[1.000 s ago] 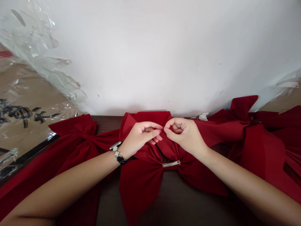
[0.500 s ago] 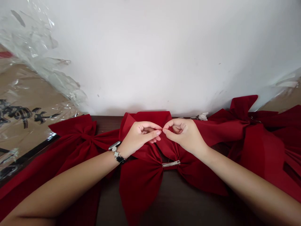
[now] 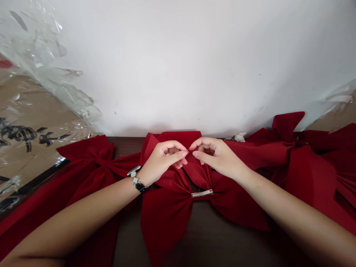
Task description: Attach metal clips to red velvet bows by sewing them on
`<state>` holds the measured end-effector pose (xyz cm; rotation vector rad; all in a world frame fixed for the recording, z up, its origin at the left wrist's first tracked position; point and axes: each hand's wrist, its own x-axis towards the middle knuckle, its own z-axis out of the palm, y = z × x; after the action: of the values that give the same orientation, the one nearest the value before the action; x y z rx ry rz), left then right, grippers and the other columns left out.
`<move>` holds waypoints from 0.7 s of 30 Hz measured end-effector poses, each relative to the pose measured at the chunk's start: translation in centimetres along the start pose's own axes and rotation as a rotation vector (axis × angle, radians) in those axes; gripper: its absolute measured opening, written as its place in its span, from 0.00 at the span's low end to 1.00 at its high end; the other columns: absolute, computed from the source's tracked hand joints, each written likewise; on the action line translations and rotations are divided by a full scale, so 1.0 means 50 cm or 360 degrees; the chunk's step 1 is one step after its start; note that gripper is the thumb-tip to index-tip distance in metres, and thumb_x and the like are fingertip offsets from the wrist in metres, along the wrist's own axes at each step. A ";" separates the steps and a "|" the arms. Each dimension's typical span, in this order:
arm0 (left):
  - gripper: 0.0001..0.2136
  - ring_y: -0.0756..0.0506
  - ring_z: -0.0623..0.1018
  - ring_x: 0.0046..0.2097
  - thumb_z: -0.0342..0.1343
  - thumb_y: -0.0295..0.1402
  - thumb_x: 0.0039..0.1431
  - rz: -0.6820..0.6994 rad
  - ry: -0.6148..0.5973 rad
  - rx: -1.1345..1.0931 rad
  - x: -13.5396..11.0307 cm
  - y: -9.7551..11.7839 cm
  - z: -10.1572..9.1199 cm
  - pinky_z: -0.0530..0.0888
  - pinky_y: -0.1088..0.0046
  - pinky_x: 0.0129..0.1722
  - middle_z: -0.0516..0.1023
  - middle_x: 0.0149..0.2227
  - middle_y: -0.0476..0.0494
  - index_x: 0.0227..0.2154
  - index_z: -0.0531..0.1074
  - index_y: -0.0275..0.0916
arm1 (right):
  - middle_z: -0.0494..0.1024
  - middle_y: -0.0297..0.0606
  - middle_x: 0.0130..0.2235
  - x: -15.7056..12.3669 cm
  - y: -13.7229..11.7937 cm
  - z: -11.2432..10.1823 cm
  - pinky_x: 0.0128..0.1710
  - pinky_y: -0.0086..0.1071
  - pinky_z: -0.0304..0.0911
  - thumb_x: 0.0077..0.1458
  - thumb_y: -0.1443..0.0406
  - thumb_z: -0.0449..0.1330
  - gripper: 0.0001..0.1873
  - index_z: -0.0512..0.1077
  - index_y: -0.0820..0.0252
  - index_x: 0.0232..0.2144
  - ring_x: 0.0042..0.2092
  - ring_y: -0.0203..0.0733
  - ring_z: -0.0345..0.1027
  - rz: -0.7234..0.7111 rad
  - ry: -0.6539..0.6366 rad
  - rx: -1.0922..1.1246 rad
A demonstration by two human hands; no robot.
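Observation:
Over a dark red fabric bow (image 3: 169, 218), my left hand (image 3: 167, 159) pinches thumb to forefinger, their tips closed on something too small to name. Close by, almost fingertip to fingertip, my right hand (image 3: 211, 154) is curled in a similar pinch, and whatever it holds is hidden. Both hands are raised above the bow's upper folds. A silver metal hair clip (image 3: 202, 193) lies across the gathered middle of the bow, below my hands. A fine strand seems to rise by the clip, too thin to follow.
Another red bow (image 3: 102, 161) lies at the left, and several more red bows (image 3: 308, 167) are heaped at the right. A crumpled white scrap (image 3: 239, 137) sits against the white wall (image 3: 178, 66). Plastic-wrapped cardboard (image 3: 36, 107) stands at the left of the dark table (image 3: 203, 237).
My right hand's fingertips have shifted slightly left and up, and its thumb and forefinger have parted a little. My left hand has moved slightly left. The bow and clip stay in place.

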<state>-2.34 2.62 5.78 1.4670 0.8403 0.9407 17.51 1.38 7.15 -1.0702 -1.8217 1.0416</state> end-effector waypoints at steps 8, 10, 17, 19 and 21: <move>0.07 0.53 0.74 0.25 0.62 0.36 0.56 -0.0043 -0.0020 -0.0057 -0.002 0.000 0.002 0.73 0.79 0.27 0.77 0.24 0.49 0.32 0.76 0.37 | 0.69 0.26 0.23 0.002 -0.002 -0.007 0.28 0.27 0.64 0.57 0.67 0.55 0.08 0.70 0.62 0.40 0.24 0.30 0.67 0.0300 -0.0226 0.0480; 0.07 0.53 0.74 0.25 0.62 0.35 0.56 -0.0046 -0.0016 -0.0058 -0.002 0.000 0.002 0.73 0.79 0.26 0.77 0.24 0.49 0.32 0.76 0.37 | 0.69 0.27 0.24 0.003 -0.004 -0.009 0.27 0.26 0.64 0.57 0.68 0.54 0.08 0.69 0.61 0.39 0.23 0.30 0.66 0.0354 -0.0220 0.0548; 0.05 0.55 0.73 0.24 0.62 0.34 0.56 -0.0039 -0.0033 -0.0149 -0.009 0.011 0.007 0.72 0.81 0.26 0.76 0.23 0.50 0.31 0.75 0.36 | 0.70 0.29 0.29 -0.001 -0.011 -0.019 0.27 0.26 0.63 0.57 0.66 0.57 0.08 0.67 0.59 0.41 0.25 0.29 0.67 0.0460 -0.0400 0.0759; 0.05 0.55 0.73 0.24 0.62 0.33 0.56 -0.0036 -0.0052 -0.0187 -0.012 0.015 0.010 0.72 0.82 0.26 0.76 0.22 0.51 0.30 0.75 0.36 | 0.69 0.27 0.28 -0.004 -0.016 -0.022 0.22 0.23 0.57 0.55 0.67 0.59 0.10 0.67 0.58 0.41 0.22 0.25 0.59 0.0469 -0.0476 0.0809; 0.05 0.55 0.73 0.24 0.62 0.33 0.56 -0.0024 -0.0068 -0.0220 -0.016 0.017 0.013 0.72 0.82 0.26 0.76 0.22 0.52 0.29 0.75 0.37 | 0.66 0.26 0.26 -0.008 -0.024 -0.024 0.20 0.21 0.49 0.55 0.67 0.60 0.08 0.68 0.59 0.39 0.21 0.23 0.51 0.0468 -0.0500 0.0755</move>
<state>-2.12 1.54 6.53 1.3555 0.7396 0.9343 18.39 0.94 8.59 -0.9310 -1.5496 1.7975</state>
